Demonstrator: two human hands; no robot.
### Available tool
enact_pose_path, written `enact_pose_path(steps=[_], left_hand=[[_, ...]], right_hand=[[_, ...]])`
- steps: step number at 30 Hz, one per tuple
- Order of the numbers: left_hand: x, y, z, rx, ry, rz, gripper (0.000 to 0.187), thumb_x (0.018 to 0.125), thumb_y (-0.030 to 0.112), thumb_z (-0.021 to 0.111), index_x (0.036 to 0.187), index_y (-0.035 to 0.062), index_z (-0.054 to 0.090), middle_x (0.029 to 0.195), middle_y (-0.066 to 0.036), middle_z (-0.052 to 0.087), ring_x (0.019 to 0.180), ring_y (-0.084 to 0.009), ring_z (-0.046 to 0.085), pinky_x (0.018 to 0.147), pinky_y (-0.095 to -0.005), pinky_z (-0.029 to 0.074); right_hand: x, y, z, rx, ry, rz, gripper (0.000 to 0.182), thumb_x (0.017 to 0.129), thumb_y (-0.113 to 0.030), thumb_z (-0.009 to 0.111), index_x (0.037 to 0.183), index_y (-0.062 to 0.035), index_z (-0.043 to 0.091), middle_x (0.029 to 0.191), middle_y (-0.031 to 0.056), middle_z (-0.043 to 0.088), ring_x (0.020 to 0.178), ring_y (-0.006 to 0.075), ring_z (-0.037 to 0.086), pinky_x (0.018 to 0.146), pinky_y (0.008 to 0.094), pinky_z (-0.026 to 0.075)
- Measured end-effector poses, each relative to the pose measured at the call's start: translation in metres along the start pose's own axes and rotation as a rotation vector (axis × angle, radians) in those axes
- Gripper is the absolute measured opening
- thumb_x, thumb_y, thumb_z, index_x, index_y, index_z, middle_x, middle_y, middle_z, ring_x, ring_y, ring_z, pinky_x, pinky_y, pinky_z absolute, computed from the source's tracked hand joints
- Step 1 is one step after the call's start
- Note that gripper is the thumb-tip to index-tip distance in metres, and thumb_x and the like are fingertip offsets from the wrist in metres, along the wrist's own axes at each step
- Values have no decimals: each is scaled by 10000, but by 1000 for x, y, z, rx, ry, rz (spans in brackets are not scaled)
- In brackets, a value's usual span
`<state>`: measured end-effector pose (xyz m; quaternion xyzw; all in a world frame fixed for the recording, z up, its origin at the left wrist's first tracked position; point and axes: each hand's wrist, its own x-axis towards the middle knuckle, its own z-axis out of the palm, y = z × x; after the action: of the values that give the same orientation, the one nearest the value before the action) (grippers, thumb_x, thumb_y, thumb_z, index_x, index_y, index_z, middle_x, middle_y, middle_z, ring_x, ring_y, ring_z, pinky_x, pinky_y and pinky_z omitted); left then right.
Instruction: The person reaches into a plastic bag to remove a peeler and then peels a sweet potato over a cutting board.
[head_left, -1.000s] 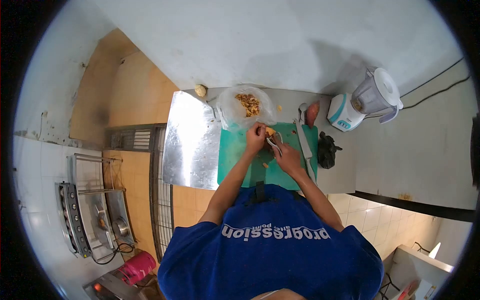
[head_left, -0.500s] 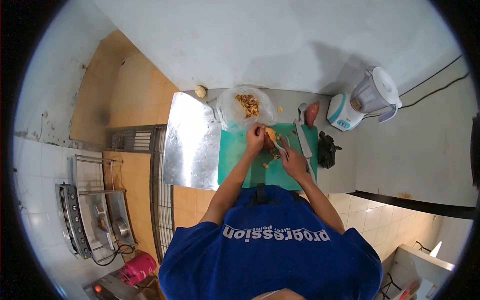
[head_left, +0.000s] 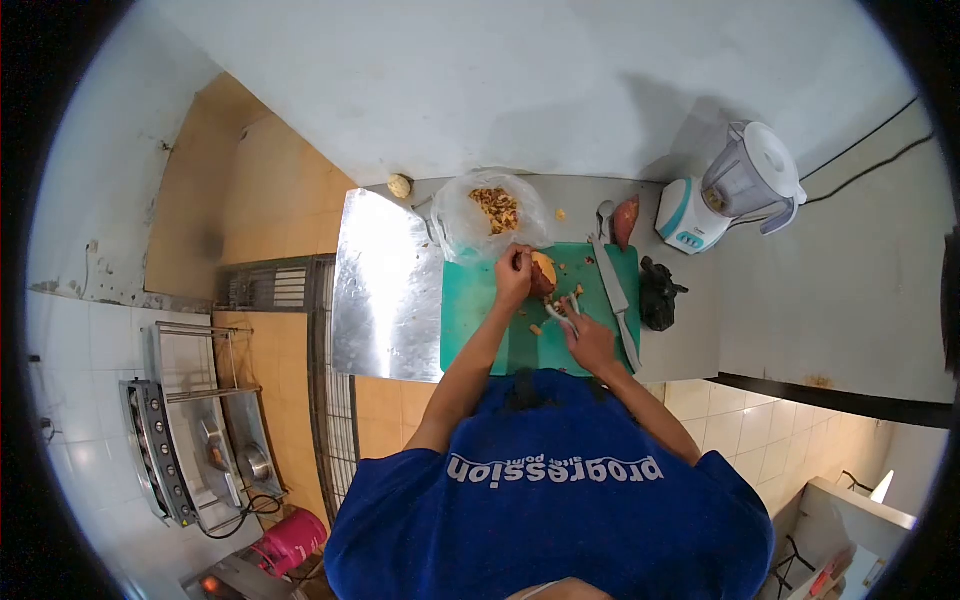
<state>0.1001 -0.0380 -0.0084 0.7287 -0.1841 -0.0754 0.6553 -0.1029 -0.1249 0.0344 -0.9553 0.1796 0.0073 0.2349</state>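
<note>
My left hand (head_left: 513, 275) is closed around a partly peeled sweet potato (head_left: 543, 272), its orange flesh bared on the upper side and reddish skin left below. A white-grey peeler (head_left: 562, 316) sits in my closed right hand (head_left: 591, 342), just below and right of the sweet potato, apart from it. Under both hands lies a green cutting board (head_left: 470, 320) with scraps of peel scattered on it. A large knife (head_left: 613, 283) rests along the board's right side. Behind the board, a clear plastic bag (head_left: 455, 215) holds many peel pieces.
An unpeeled sweet potato (head_left: 626, 221) and a spoon (head_left: 604, 214) lie behind the knife. To the right are a black plastic bag (head_left: 660, 297) and a blender (head_left: 735, 190) against the wall. A small pale round item (head_left: 400, 186) sits at the counter's back left.
My right hand has drawn the peeler down toward me, away from the sweet potato. More of the orange flesh shows now. My left hand keeps its hold.
</note>
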Motion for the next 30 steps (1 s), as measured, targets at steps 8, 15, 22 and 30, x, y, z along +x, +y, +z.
enact_pose_path(steps=[8, 15, 22, 30], left_hand=[[-5, -4, -1, -46, 6, -41, 197, 991, 175, 572, 967, 5, 668, 724, -40, 605, 672, -98, 524, 617, -291, 447], [-6, 0, -1, -64, 81, -69, 194, 995, 147, 548, 965, -6, 662, 771, -66, 641, 708, -130, 560, 669, -303, 469], [-7, -3, 3, -73, 74, -72, 196, 999, 151, 545, 955, 0, 661, 819, -95, 673, 739, -145, 590, 701, -302, 488], [-8, -2, 9, -78, 142, -59, 251, 1020, 205, 536, 960, -10, 652, 845, -65, 651, 787, -150, 572, 742, -315, 473]], right_hand=[[49, -15, -6, 269, 192, 17, 468, 1004, -304, 536, 1445, -149, 527, 803, 185, 657, 715, 382, 636, 639, 487, 490], [-6, -7, -7, 192, -96, 17, 466, 1012, -296, 522, 1453, -147, 513, 931, 225, 690, 812, 445, 646, 726, 516, 519], [46, -17, -22, 355, 88, 122, 500, 1010, -315, 537, 1480, -154, 481, 875, 220, 689, 738, 412, 648, 710, 494, 521], [13, -8, 4, 337, -62, 68, 473, 1006, -231, 543, 1465, -129, 498, 799, 238, 670, 666, 367, 655, 652, 424, 510]])
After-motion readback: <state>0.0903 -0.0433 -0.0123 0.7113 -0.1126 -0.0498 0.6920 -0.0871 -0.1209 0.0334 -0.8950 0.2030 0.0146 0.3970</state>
